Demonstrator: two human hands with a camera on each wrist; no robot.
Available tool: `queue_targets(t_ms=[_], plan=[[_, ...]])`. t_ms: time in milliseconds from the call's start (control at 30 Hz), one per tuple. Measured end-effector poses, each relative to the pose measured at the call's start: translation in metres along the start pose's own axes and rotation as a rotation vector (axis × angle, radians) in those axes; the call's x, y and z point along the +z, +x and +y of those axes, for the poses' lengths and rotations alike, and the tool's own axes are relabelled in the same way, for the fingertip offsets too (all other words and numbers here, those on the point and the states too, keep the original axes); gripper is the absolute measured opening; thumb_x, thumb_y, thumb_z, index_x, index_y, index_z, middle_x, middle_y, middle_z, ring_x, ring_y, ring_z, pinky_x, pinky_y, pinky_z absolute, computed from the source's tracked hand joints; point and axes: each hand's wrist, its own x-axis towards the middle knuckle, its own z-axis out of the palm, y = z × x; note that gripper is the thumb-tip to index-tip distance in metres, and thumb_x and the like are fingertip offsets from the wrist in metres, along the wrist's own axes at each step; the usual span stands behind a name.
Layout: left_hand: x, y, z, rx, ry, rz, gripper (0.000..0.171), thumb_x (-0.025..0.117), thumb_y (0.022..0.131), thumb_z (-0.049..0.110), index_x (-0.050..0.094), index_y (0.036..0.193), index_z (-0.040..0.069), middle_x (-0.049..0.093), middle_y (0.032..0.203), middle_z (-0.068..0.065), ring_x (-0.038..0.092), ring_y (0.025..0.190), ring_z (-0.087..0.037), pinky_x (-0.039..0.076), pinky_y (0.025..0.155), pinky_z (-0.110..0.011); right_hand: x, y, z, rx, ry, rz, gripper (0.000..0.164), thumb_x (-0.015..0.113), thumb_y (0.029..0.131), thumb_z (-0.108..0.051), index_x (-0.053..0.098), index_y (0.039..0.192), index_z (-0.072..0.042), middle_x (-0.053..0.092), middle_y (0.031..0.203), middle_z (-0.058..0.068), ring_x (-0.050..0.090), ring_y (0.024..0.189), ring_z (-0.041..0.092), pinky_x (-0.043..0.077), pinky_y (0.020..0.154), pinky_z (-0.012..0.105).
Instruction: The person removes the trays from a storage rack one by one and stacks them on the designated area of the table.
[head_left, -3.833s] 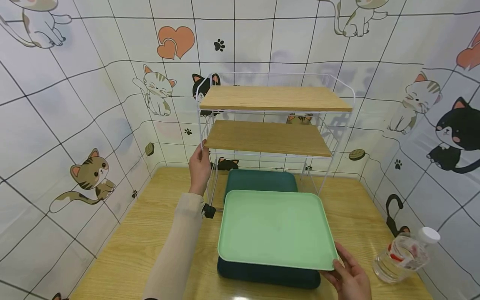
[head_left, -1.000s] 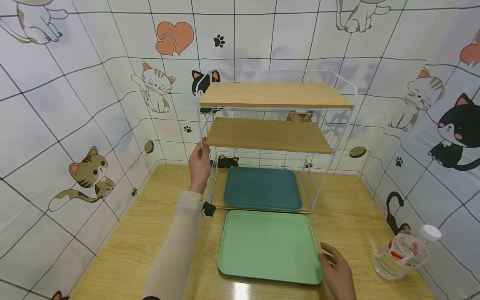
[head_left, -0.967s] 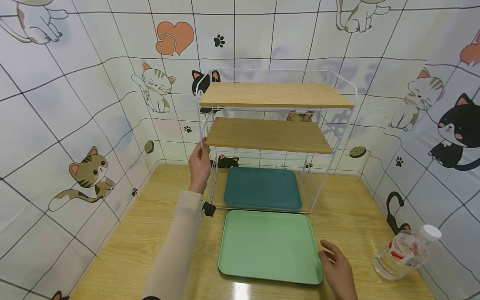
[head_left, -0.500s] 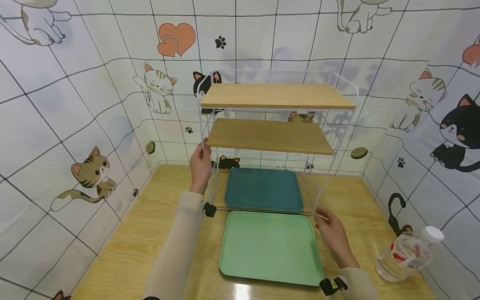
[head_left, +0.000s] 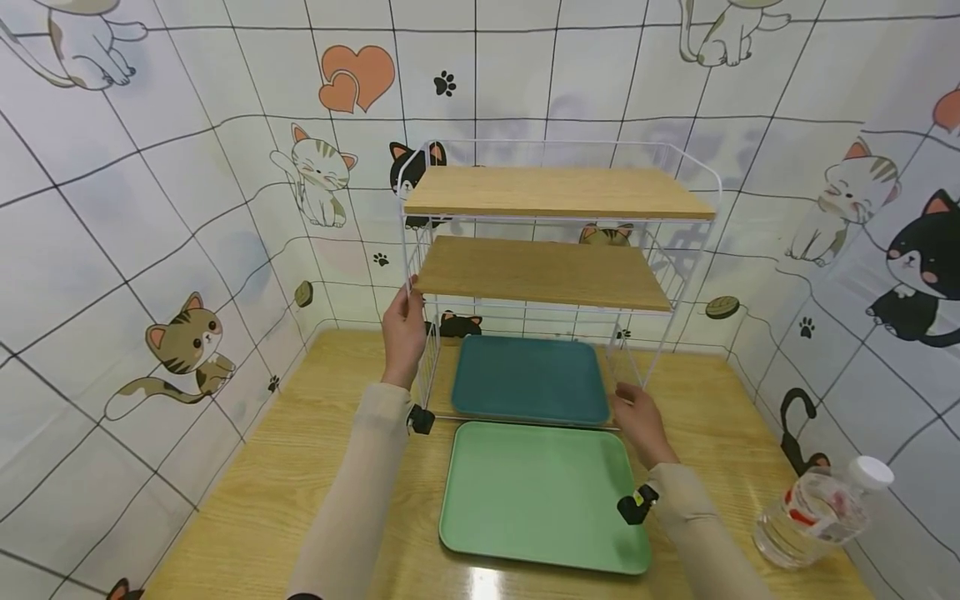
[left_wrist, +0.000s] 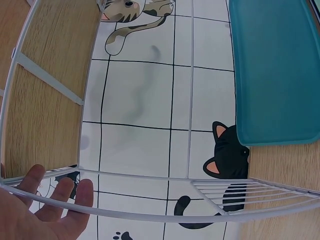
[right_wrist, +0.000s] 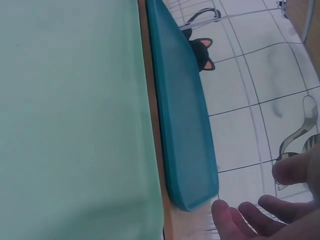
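My left hand grips the white wire frame of a three-tier rack at the left end of its middle shelf. In the left wrist view, the fingers pass behind the frame's wire. A dark teal tray lies on the rack's bottom tier. My right hand is beside that tray's front right corner, at the rack's lower right side. Its thumb and fingers are spread apart in the right wrist view, with nothing between them. On the table in front of the rack is a light green tray, under my right wrist.
A clear bottle with a white cap stands on the wooden table at the right. Close behind it, a black hook shows against the wall. Cat-patterned sheeting surrounds the table at the back and both sides.
My right hand set the light green tray down in front of the rack and let go. It then moved forward to the rack's lower right. The left hand kept its hold.
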Motion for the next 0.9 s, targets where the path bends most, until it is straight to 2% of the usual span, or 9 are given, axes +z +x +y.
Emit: queue_targets(t_ms=[133,300,400,533,633,767,900], plan=[[0.001,0.0,0.0,0.003,0.006,0.002,0.041,0.044,0.111,0.03,0.057,0.148,0.019,0.056,0.09,-0.002,0.025,0.044,-0.007,0.025,0.043,-0.022,0.005,0.01,0.002,0.012,-0.052,-0.027,0.06,0.04,0.108,-0.025,0.028,0.157,0.007,0.033,0.156,0.031,0.042,0.138,0.048,0.042,0.107,0.056],[0.002,0.001,0.0,0.006,0.013,0.008,0.04,0.044,0.111,0.029,0.057,0.148,0.018,0.055,0.086,-0.004,0.025,0.043,-0.005,0.025,0.043,-0.023,0.011,0.017,0.004,0.055,-0.047,-0.064,0.06,0.038,0.109,-0.023,0.024,0.158,0.007,0.029,0.158,0.033,0.038,0.14,0.049,0.043,0.105,0.057],[0.003,0.0,0.0,0.016,0.01,0.007,0.041,0.045,0.111,0.031,0.057,0.148,0.018,0.055,0.085,-0.004,0.025,0.041,-0.002,0.025,0.043,-0.023,0.013,0.022,0.006,0.087,-0.035,-0.073,0.063,0.037,0.108,-0.022,0.016,0.16,0.007,0.025,0.159,0.034,0.035,0.141,0.049,0.043,0.106,0.057],[0.002,-0.009,0.02,0.017,0.002,0.001,0.041,0.043,0.112,0.023,0.055,0.148,0.01,0.051,0.081,-0.005,0.022,0.037,0.003,0.023,0.043,-0.022,0.015,0.03,0.012,0.117,-0.044,-0.074,0.069,0.036,0.107,-0.024,0.007,0.16,0.008,0.022,0.16,0.035,0.033,0.142,0.051,0.041,0.108,0.058],[0.002,-0.016,0.035,0.012,0.001,0.002,0.04,0.042,0.111,0.015,0.054,0.148,0.004,0.049,0.079,-0.006,0.019,0.036,0.004,0.023,0.043,-0.021,0.018,0.035,0.016,0.121,-0.084,-0.071,0.069,0.037,0.106,-0.024,0.01,0.159,0.011,0.024,0.158,0.036,0.031,0.143,0.052,0.037,0.111,0.06],[0.001,-0.015,0.035,0.023,-0.001,0.009,0.04,0.043,0.111,0.015,0.055,0.147,0.003,0.051,0.081,-0.003,0.019,0.037,0.004,0.022,0.044,-0.02,0.023,0.037,0.019,0.119,-0.142,-0.066,0.067,0.038,0.105,-0.021,0.015,0.157,0.014,0.026,0.157,0.037,0.03,0.143,0.054,0.035,0.113,0.061],[0.0,-0.016,0.034,0.025,0.004,0.006,0.04,0.043,0.111,0.015,0.055,0.147,0.002,0.048,0.078,-0.004,0.02,0.036,0.004,0.022,0.044,-0.021,0.029,0.038,0.022,0.091,-0.187,-0.023,0.065,0.041,0.101,-0.014,0.021,0.154,0.017,0.032,0.153,0.039,0.035,0.139,0.056,0.038,0.11,0.061]])
